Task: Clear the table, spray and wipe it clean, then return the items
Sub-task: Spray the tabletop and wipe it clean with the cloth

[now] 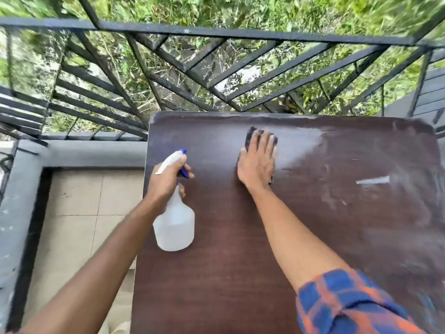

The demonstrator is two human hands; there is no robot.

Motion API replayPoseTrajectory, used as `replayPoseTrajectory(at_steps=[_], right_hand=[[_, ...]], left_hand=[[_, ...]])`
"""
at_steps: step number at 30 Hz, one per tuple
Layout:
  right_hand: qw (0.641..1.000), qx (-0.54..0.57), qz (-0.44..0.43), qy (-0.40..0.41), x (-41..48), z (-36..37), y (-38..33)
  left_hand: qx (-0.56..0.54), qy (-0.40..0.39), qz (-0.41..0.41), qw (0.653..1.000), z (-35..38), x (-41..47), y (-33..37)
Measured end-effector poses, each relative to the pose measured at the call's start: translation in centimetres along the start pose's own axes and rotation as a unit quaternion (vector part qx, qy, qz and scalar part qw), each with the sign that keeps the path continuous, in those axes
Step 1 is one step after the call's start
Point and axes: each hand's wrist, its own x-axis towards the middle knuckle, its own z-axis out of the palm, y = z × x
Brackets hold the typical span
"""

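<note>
A dark brown wooden table (pixel 240 249) fills the lower right of the head view. My left hand (pixel 166 182) grips the neck and blue trigger of a translucent white spray bottle (pixel 174 225), held over the table's left edge. My right hand (pixel 257 162) lies flat with straight fingers on a dark cloth (pixel 250 135), pressing it onto the far middle of the tabletop. Most of the cloth is hidden under the palm. The right half of the table shows pale dusty smears and a light streak (pixel 373 180).
A black metal railing (pixel 216 68) runs just beyond the table's far edge, with greenery behind it. A grey concrete kerb (pixel 91 153) and beige floor tiles (pixel 74 213) lie to the left of the table. A dark slatted surface (pixel 431 97) stands at the far right.
</note>
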Motion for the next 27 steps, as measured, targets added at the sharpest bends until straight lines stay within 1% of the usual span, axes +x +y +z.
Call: replayPoseTrajectory(at_steps=[2, 3, 4, 5, 7, 10, 12, 14, 15, 16, 18, 19, 20, 21, 22, 25, 27], right_hand=[[0.992, -0.001, -0.122, -0.018, -2.8, 1.0, -2.1], [0.986, -0.002, -0.163, -0.027, -3.8, 1.1, -1.9], [0.982, -0.001, -0.185, -0.03, -4.2, 1.0, -0.9], [0.982, 0.001, -0.189, -0.029, -4.2, 0.7, 0.7], [0.989, -0.004, -0.147, -0.012, -3.2, 0.0, 5.0], [1.0, -0.021, -0.016, -0.004, -0.3, -1.9, 11.3], [0.998, -0.006, 0.066, 0.002, 1.7, -2.8, 12.5], [0.991, 0.025, 0.133, 0.013, 2.1, -2.8, 10.1], [0.99, 0.037, 0.138, 0.017, 1.4, -2.6, 8.2], [0.993, 0.043, 0.112, 0.016, 0.3, -2.2, 6.2], [1.0, 0.022, -0.021, -0.002, -3.6, -0.6, 3.6], [0.996, 0.003, -0.092, -0.017, -5.9, 0.2, 3.4], [0.99, -0.005, -0.14, -0.029, -7.7, 0.6, 4.2], [0.987, -0.002, -0.158, -0.035, -8.7, 0.7, 5.8], [0.988, 0.002, -0.149, -0.033, -9.0, 0.6, 7.8], [0.998, -0.014, -0.058, -0.007, -7.4, -0.9, 13.8], [1.0, -0.018, 0.0, 0.0, -5.0, -2.1, 15.8]], left_hand=[[-0.003, 0.005, -0.003, 1.0, 0.9, -0.3, -0.1], [-0.007, 0.007, -0.003, 1.0, 1.3, -0.4, -0.1], [-0.011, 0.008, -0.003, 1.0, 1.8, -0.5, 0.0], [-0.012, 0.007, -0.002, 1.0, 2.1, -0.6, 0.1], [-0.014, 0.002, 0.001, 1.0, 2.9, -0.9, 0.2], [-0.016, -0.002, 0.007, 1.0, 3.8, -1.3, 0.4], [-0.02, 0.002, 0.006, 1.0, 4.0, -1.5, 0.5], [-0.02, 0.009, 0.003, 1.0, 3.8, -1.6, 0.6], [-0.019, 0.011, 0.002, 1.0, 3.7, -1.7, 0.6], [-0.018, 0.011, 0.002, 1.0, 3.5, -1.7, 0.7], [-0.019, 0.014, -0.004, 1.0, 3.2, -1.8, 0.8], [-0.02, 0.015, -0.005, 1.0, 3.1, -1.7, 0.8], [-0.016, 0.014, -0.005, 1.0, 3.1, -1.5, 0.8], [-0.01, 0.014, -0.004, 1.0, 3.1, -1.4, 0.8], [-0.004, 0.013, -0.002, 1.0, 3.1, -1.2, 0.9], [-0.003, 0.015, 0.0, 1.0, 3.2, -1.0, 1.0], [-0.004, 0.01, 0.003, 1.0, 3.3, -1.0, 1.4]])
